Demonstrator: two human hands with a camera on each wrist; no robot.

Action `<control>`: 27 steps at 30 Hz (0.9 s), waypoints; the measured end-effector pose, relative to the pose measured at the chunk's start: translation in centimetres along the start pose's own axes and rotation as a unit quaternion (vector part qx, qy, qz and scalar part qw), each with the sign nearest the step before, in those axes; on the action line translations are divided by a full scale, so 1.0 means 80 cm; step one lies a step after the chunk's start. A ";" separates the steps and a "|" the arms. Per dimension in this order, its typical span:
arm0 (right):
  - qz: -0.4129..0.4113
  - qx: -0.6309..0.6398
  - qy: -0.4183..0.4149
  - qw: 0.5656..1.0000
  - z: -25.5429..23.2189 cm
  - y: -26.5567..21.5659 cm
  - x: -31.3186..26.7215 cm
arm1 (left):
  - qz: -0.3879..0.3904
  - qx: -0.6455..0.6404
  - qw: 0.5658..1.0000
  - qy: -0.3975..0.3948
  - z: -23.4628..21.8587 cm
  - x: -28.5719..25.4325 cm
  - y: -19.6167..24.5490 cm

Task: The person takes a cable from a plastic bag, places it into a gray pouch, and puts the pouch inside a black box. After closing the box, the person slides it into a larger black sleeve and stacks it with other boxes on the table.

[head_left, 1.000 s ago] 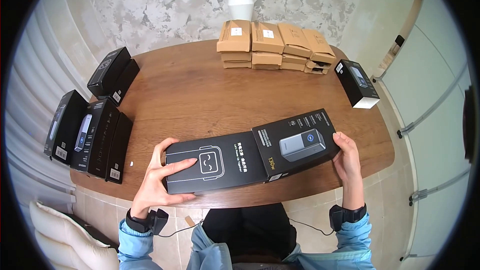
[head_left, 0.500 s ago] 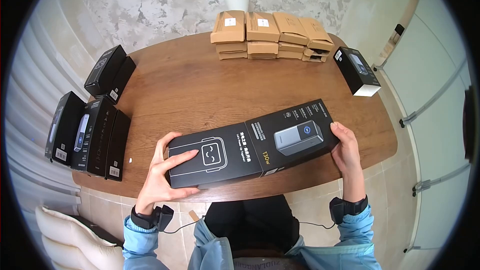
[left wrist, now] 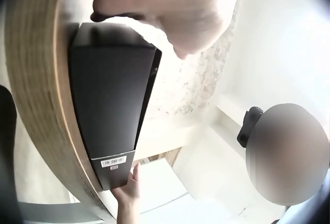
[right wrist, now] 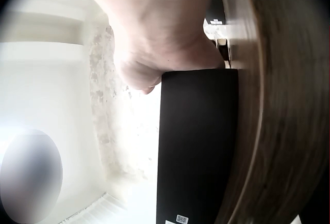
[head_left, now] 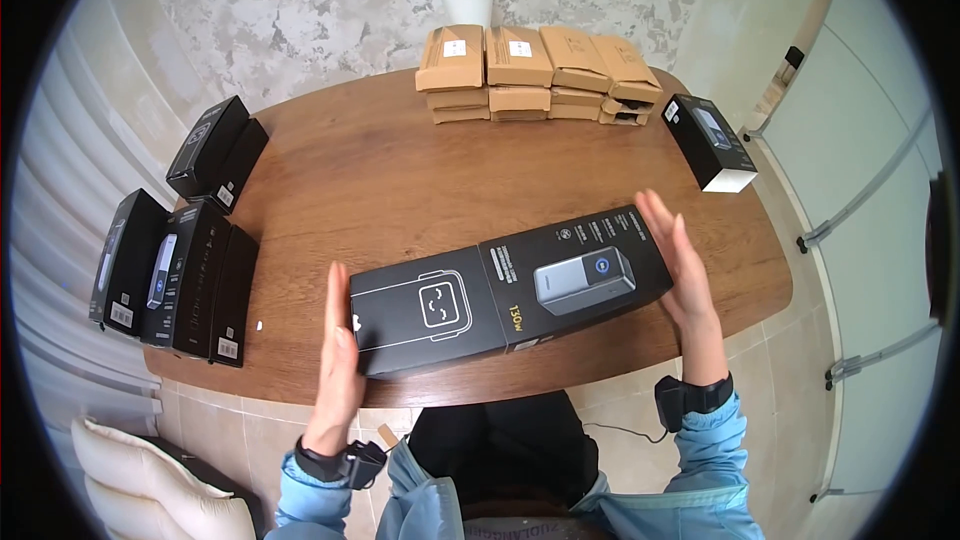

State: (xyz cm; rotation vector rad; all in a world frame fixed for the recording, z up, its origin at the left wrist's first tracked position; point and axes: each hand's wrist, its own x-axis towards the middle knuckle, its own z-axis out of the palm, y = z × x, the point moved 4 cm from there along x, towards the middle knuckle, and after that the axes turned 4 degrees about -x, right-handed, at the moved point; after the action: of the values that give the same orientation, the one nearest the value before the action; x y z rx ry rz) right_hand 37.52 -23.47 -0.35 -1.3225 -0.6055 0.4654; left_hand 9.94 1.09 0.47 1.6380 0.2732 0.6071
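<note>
A long black power bank box (head_left: 430, 312) lies on the wooden table before me, with a seam across its middle. Its left part bears a smiling-face outline; the right part shows a grey power bank and "130W". My left hand (head_left: 340, 360) stands upright along the left end, fingers straight. At the opposite end, my right hand (head_left: 688, 265) has its palm against the box and its fingers extended. From the left wrist, the box's long side (left wrist: 108, 97) shows a barcode label past the seam. In the right wrist view my right hand (right wrist: 165, 43) meets the box end.
Several black boxes (head_left: 195, 275) stand along the table's left edge, with others (head_left: 215, 150) behind them. Brown cartons (head_left: 520, 60) are stacked at the back. A black box with a white end (head_left: 708, 145) lies at the far right. A white cushioned seat (head_left: 150, 480) is at lower left.
My left hand has gone from spread fingers gripping the box to straight fingers along its end. My right hand has loosened from its grip and flattened against the right end. The box has shifted slightly.
</note>
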 end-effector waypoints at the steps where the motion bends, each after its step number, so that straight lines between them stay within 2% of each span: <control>1: 0.011 0.009 -0.027 1.000 0.013 0.001 0.000 | 0.001 -0.010 1.000 0.011 0.004 0.000 -0.004; 4: 0.018 0.004 -0.059 0.998 0.035 0.002 -0.003 | 0.000 -0.042 0.998 0.046 0.018 -0.003 -0.014; 7: 0.042 -0.016 -0.055 0.997 0.054 -0.002 -0.014 | 0.004 -0.049 0.999 0.006 0.040 -0.002 -0.012; 12: 0.026 -0.056 -0.056 0.996 0.068 0.000 -0.020 | -0.015 -0.046 0.998 -0.028 0.059 0.001 -0.007; 15: 0.018 -0.069 -0.064 0.995 0.075 0.001 -0.020 | 0.021 0.012 0.998 -0.062 0.065 0.002 -0.006; 18: 0.003 -0.088 -0.076 0.993 0.083 0.001 -0.020 | 0.064 0.003 0.995 -0.081 0.074 0.001 -0.008; 20: -0.010 -0.092 -0.094 0.991 0.090 0.001 -0.021 | 0.059 -0.044 0.993 -0.095 0.080 -0.003 -0.008; 22: -0.015 -0.078 -0.070 0.994 0.086 0.004 -0.020 | 0.047 -0.069 0.991 -0.107 0.079 -0.004 -0.010; 25: -0.020 -0.028 -0.051 0.998 0.086 0.010 -0.018 | 0.053 0.095 0.980 -0.164 0.070 -0.001 0.006; 27: -0.015 -0.018 -0.061 0.998 0.092 0.002 -0.017 | 0.059 0.116 0.982 -0.135 0.057 0.001 0.009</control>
State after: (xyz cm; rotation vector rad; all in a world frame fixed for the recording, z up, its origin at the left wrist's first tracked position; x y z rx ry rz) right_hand 31.72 -18.78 0.31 -1.3230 -0.7373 0.5159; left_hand 12.26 -2.83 0.92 1.9498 0.0479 0.4464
